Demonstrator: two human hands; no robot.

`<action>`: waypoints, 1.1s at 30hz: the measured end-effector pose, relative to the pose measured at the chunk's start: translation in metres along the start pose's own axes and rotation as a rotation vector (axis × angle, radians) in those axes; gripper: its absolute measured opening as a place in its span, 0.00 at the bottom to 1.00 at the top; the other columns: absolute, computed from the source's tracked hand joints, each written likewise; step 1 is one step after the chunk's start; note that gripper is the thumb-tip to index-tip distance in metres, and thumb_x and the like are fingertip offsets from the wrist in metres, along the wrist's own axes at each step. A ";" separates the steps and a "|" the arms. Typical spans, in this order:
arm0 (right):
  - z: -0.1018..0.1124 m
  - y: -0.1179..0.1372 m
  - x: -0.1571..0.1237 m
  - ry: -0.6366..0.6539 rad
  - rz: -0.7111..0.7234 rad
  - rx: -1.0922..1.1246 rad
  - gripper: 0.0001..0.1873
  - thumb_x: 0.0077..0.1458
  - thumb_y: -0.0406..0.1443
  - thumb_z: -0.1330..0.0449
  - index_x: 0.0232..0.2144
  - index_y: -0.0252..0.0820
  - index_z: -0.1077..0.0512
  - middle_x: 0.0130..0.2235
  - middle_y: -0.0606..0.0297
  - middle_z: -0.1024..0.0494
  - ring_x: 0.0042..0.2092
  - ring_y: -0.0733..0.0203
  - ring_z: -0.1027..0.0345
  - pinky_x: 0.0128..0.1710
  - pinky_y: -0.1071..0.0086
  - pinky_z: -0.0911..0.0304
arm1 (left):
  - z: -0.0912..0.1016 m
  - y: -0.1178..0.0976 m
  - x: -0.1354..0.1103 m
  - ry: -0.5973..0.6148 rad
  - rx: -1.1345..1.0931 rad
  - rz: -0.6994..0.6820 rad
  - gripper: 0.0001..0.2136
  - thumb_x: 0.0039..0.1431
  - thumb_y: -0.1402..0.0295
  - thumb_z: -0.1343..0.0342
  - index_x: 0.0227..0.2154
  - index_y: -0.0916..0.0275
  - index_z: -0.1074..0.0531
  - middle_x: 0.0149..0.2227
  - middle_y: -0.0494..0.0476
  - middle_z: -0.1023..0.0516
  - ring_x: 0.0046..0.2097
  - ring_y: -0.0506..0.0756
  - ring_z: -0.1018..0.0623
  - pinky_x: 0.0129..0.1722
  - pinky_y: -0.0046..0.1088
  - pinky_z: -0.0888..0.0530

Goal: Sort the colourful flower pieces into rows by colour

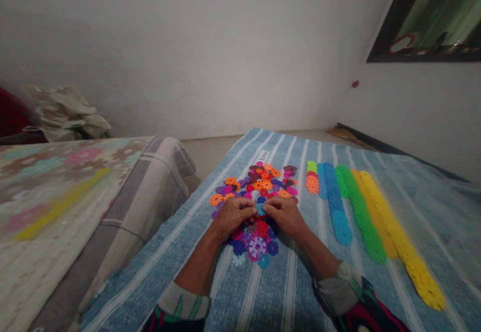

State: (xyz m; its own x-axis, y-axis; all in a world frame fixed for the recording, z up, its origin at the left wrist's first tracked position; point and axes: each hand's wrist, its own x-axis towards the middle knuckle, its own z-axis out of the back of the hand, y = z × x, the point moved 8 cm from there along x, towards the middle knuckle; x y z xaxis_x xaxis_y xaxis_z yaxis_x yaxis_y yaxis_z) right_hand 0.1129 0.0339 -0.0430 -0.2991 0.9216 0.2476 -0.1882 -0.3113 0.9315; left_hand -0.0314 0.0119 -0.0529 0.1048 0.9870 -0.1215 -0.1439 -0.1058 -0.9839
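Between my fingertips is a light blue notched plastic disc, flower-shaped. My left hand pinches its left edge and my right hand pinches its right edge. Both hands are just above a loose pile of similar discs in orange, purple, red, pink and dark blue, and they cover part of it. At the near side of the pile lie a pale purple disc, a dark blue disc and a light blue one.
Right of the pile, overlapped discs lie in colour rows: blue, green, yellow, and a short lime-to-orange row. A striped blue cloth covers the surface. A bed with a flowered cover stands left.
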 end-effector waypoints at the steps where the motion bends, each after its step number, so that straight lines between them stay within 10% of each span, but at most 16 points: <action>1: 0.000 -0.001 0.000 0.011 -0.010 0.005 0.10 0.48 0.40 0.41 0.22 0.40 0.25 0.23 0.68 0.26 0.26 0.64 0.35 0.27 0.71 0.42 | -0.002 0.000 0.000 0.015 0.005 0.003 0.10 0.43 0.63 0.39 0.26 0.65 0.22 0.19 0.52 0.25 0.22 0.49 0.28 0.24 0.24 0.32; 28: -0.004 0.018 -0.006 0.061 0.106 -0.301 0.09 0.52 0.31 0.41 0.22 0.42 0.23 0.25 0.69 0.24 0.29 0.65 0.32 0.32 0.72 0.42 | -0.001 0.000 0.002 0.032 0.072 -0.010 0.08 0.41 0.64 0.37 0.24 0.64 0.24 0.19 0.51 0.26 0.22 0.50 0.28 0.24 0.25 0.33; 33: 0.022 0.022 0.000 0.046 0.113 -0.359 0.09 0.52 0.31 0.41 0.21 0.41 0.25 0.26 0.68 0.24 0.30 0.64 0.33 0.33 0.72 0.41 | -0.001 -0.007 0.003 0.024 0.120 -0.018 0.09 0.41 0.63 0.37 0.22 0.65 0.24 0.18 0.50 0.27 0.21 0.49 0.31 0.22 0.24 0.36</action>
State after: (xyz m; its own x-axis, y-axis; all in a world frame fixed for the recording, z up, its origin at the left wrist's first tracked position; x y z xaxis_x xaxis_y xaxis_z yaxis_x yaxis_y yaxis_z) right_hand 0.1291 0.0320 -0.0170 -0.3772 0.8678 0.3236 -0.4651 -0.4796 0.7441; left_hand -0.0293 0.0152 -0.0466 0.1316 0.9853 -0.1087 -0.2584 -0.0717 -0.9634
